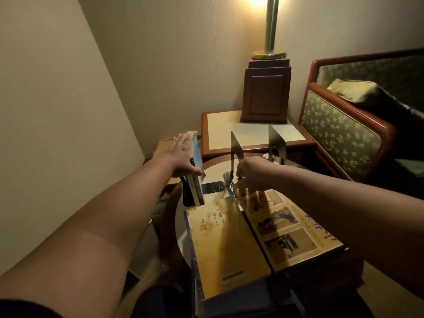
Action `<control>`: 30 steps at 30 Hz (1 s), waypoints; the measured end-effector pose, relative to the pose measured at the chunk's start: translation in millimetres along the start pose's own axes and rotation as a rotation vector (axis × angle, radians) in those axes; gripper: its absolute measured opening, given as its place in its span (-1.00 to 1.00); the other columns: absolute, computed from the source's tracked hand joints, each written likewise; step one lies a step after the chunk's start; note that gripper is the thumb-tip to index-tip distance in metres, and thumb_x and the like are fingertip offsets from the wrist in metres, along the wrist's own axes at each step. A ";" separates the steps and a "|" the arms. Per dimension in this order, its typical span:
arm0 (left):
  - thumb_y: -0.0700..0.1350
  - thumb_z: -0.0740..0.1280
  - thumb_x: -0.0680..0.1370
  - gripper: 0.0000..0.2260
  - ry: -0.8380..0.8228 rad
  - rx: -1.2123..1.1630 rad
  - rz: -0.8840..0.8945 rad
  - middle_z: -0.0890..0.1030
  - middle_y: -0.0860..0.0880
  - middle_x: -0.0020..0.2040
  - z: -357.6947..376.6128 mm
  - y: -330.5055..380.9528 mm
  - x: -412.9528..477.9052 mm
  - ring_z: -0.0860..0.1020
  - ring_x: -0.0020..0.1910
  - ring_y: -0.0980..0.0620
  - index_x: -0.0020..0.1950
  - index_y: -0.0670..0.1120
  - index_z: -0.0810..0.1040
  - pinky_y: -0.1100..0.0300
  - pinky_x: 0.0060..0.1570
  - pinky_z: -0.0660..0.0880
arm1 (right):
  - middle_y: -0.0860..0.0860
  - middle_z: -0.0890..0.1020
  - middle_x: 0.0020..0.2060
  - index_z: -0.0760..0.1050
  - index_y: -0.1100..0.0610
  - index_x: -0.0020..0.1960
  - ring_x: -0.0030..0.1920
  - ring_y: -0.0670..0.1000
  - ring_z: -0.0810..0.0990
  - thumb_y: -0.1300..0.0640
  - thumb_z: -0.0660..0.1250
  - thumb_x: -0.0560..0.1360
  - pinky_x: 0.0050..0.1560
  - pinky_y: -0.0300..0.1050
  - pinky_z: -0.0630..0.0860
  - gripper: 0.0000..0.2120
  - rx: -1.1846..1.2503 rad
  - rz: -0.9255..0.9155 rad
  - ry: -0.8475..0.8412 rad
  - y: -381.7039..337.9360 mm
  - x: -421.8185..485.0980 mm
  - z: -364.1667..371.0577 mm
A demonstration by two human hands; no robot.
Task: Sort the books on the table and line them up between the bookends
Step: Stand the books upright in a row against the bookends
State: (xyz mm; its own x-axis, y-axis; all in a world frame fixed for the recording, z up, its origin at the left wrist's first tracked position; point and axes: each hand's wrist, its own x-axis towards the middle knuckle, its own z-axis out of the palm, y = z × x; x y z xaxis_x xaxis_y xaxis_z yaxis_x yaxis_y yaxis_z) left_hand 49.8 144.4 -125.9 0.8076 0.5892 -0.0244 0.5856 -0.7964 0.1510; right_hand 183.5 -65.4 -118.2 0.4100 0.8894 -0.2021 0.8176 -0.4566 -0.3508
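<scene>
My left hand (183, 150) grips a few upright books (195, 177) at the left of the round glass table (213, 173); the thumb lies across their near side and the fingers over the top. My right hand (249, 172) pinches the base of the left black metal bookend (235, 148). The second bookend (276, 143) stands to its right, apart, with nothing between the two. Two yellow books lie flat at the front of the table: one with a plain cover (229, 239) and one with picture panels (284, 226).
Behind the round table stands a square side table (229, 125) with a lamp base (266, 97). A green patterned armchair (344, 134) is at the right. The wall runs close along the left, and a cardboard box (164, 145) sits low beside it.
</scene>
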 end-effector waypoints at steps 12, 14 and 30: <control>0.29 0.48 0.35 0.13 0.024 0.013 0.029 -0.18 -0.03 0.63 7.2 -7.4 6.6 -0.22 0.59 -0.05 0.61 -0.06 -0.20 -0.03 0.53 -0.14 | 0.04 0.58 -0.04 0.48 0.09 0.27 -0.03 0.07 0.57 -0.21 0.58 0.26 -0.06 -0.10 0.57 -0.30 -0.422 0.093 -0.322 -18.7 6.0 18.8; 0.27 0.48 0.36 0.12 0.021 0.008 0.036 -0.18 -0.03 0.63 6.4 -6.6 5.9 -0.22 0.59 -0.05 0.61 -0.07 -0.20 -0.02 0.54 -0.14 | 0.04 0.58 -0.02 0.49 0.09 0.26 -0.05 0.06 0.58 -0.12 0.62 0.26 -0.10 -0.13 0.58 -0.33 -0.429 0.099 -0.354 -18.8 6.2 18.7; 0.31 0.47 0.34 0.12 0.047 0.007 0.038 -0.16 -0.02 0.63 13.1 -8.9 12.8 -0.19 0.59 -0.06 0.62 -0.03 -0.19 -0.08 0.56 -0.07 | 0.11 0.47 0.18 0.21 -0.03 0.48 -0.03 0.05 0.53 -0.02 0.59 0.32 -0.14 -0.14 0.58 -0.15 -0.458 -0.100 -0.177 -6.6 -32.8 35.8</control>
State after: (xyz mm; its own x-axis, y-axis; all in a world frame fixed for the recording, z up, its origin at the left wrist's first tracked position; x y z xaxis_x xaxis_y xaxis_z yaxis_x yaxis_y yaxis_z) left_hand 55.8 157.2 -140.5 0.8254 0.5638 0.0280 0.5548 -0.8194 0.1438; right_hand 150.2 -92.4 -142.0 0.2785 0.8928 -0.3540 0.9591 -0.2779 0.0536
